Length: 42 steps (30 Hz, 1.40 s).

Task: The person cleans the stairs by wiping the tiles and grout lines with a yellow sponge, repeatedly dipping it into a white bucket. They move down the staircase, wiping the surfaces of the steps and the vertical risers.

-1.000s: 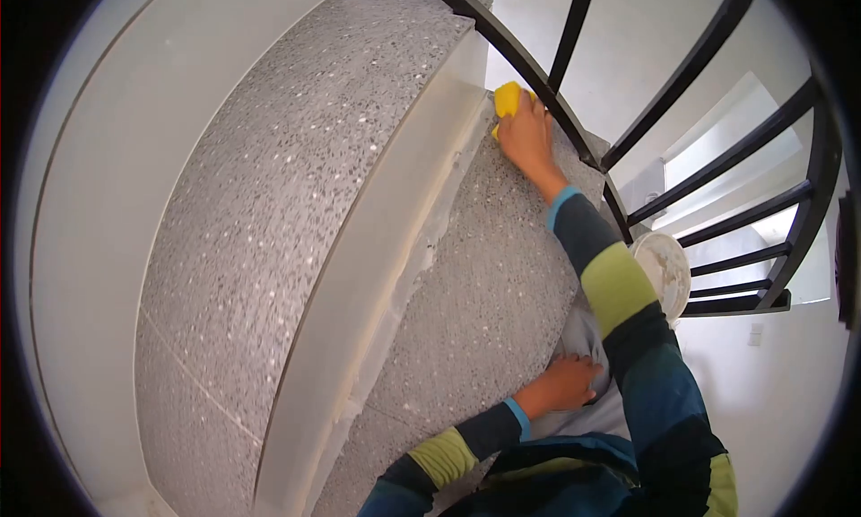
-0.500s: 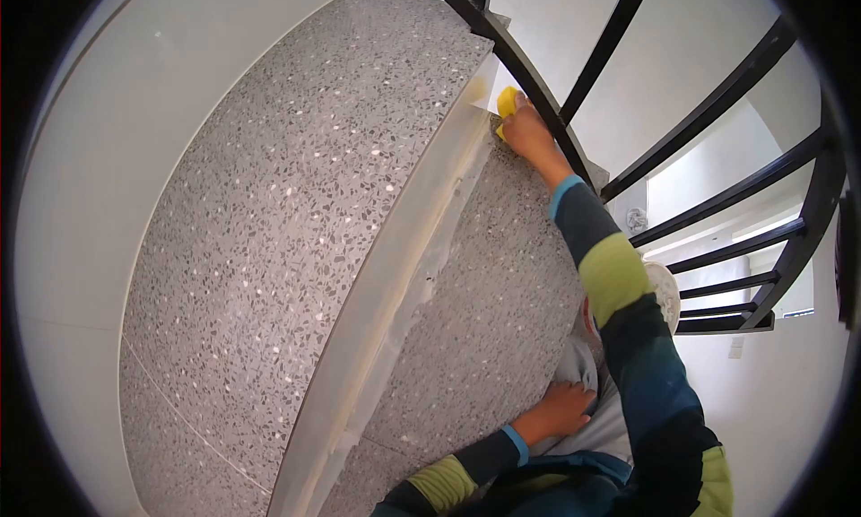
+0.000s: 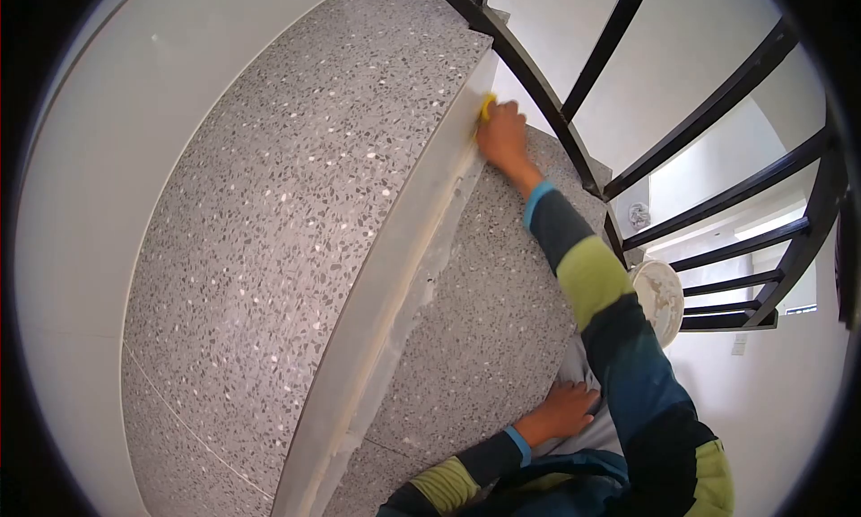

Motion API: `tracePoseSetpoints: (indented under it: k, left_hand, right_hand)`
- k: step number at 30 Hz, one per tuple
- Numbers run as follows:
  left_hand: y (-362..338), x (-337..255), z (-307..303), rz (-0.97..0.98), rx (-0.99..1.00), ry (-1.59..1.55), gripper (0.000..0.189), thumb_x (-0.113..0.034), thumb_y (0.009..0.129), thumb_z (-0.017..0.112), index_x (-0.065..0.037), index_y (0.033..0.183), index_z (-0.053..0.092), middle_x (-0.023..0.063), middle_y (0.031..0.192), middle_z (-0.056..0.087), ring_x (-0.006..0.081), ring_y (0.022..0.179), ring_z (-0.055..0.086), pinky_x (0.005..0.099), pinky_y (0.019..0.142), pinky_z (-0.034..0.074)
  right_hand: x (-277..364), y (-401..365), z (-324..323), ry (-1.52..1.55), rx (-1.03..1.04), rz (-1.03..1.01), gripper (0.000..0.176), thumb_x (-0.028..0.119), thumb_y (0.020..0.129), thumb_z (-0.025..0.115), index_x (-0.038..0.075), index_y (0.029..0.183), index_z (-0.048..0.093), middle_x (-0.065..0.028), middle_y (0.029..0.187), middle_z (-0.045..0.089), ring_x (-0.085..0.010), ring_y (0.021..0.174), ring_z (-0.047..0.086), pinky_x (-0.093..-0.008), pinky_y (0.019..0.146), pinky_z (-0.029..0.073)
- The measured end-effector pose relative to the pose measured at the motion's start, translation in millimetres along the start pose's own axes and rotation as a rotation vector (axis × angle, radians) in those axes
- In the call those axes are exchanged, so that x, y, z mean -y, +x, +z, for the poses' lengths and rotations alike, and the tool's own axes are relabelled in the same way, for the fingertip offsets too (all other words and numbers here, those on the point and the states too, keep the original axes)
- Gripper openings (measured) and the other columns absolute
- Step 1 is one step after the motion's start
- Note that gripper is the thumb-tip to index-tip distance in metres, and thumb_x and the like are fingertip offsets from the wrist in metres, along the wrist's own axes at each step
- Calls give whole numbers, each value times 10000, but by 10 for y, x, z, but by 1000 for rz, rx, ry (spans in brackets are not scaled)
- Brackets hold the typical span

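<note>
My right hand is closed on a yellow sponge, mostly hidden behind the fingers. It presses the sponge to the pale stair riser, near the riser's far end by the railing. A whitish smeared strip runs along the riser's foot, where it meets the lower speckled tread. My left hand lies over my grey-trousered knee, holding nothing, its fingers resting on the cloth.
The upper speckled tread curves along a white wall on the left. A black metal railing bends round the right side. Among its bars stands a white bucket with pale residue inside.
My right hand has moved left and slightly nearer with the sponge, from the corner by the railing onto the riser. More of the bucket shows now. My left hand stays on the knee.
</note>
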<state>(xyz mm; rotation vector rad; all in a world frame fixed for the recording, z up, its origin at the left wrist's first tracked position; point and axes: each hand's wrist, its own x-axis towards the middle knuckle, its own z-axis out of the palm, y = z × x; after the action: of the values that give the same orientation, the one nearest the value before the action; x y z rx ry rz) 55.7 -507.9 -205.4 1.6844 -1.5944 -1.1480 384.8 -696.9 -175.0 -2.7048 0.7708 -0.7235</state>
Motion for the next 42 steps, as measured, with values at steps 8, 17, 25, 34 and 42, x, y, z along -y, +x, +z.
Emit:
tracePoseSetpoints:
  k: [8, 17, 25, 34, 42]
  left_hand:
    - [0, 39, 83, 22, -58, 25, 460, -302, 833, 560, -41, 1202, 474, 207, 1146, 493, 378, 1067, 476, 522, 897, 361]
    - [1, 42, 52, 50, -65, -5, 454, -302, 841, 541, -29, 1193, 459, 218, 1138, 494, 400, 1069, 474, 548, 901, 358]
    - [-26, 26, 25, 47, -62, -9, 437, -254, 817, 545, -10, 1175, 488, 233, 1131, 496, 423, 1054, 474, 545, 902, 360]
    - [16, 238, 411, 164, -226, 29, 446, -264, 806, 589, -34, 1170, 473, 193, 1102, 515, 384, 1028, 481, 537, 849, 362]
    - [-15, 42, 105, 60, -152, 26, 437, -264, 800, 595, 4, 1133, 502, 187, 1110, 505, 377, 1026, 482, 529, 867, 364]
  right_hand:
    - [-269, -30, -11, 215, -236, -31, 390, 152, 754, 547, -42, 1093, 550, -272, 1055, 501, -425, 972, 489, -464, 886, 403]
    - [-284, -232, -141, 484, 133, -186, 376, 151, 735, 544, -54, 1049, 561, -250, 975, 557, -401, 965, 532, -443, 837, 438]
    - [-162, -25, -321, -49, 157, 2, 502, 229, 791, 535, -22, 1219, 460, -300, 1081, 550, -389, 1045, 539, -420, 910, 428]
    - [-215, 122, 12, 329, 188, 136, 388, 210, 789, 526, 46, 1136, 582, -191, 1195, 493, -376, 1096, 485, -433, 902, 421]
    - [-346, -105, -161, 479, 189, -109, 301, 179, 760, 542, 52, 1013, 645, -205, 1107, 564, -333, 1086, 522, -453, 866, 426]
